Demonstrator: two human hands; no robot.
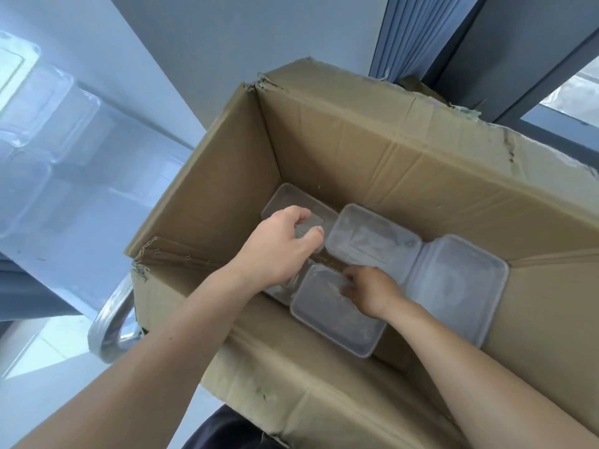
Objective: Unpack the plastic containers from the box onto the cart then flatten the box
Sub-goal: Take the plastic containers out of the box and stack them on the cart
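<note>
An open brown cardboard box [356,150] stands before me, its flaps torn at the corners. Several clear plastic containers lie on its bottom. My left hand [278,244] reaches in and grips the far-left container [291,197] with thumb and fingers curled over it. My right hand [369,291] is lower down, fingers curled over the far edge of the near container [330,322]. Another container [372,234] lies in the middle and one [460,280] at the right, both untouched.
A metal cart handle [110,322] curves past the box's left side. Stacked clear plastic containers [42,124] stand at the left. A dark window frame [518,66] rises behind the box.
</note>
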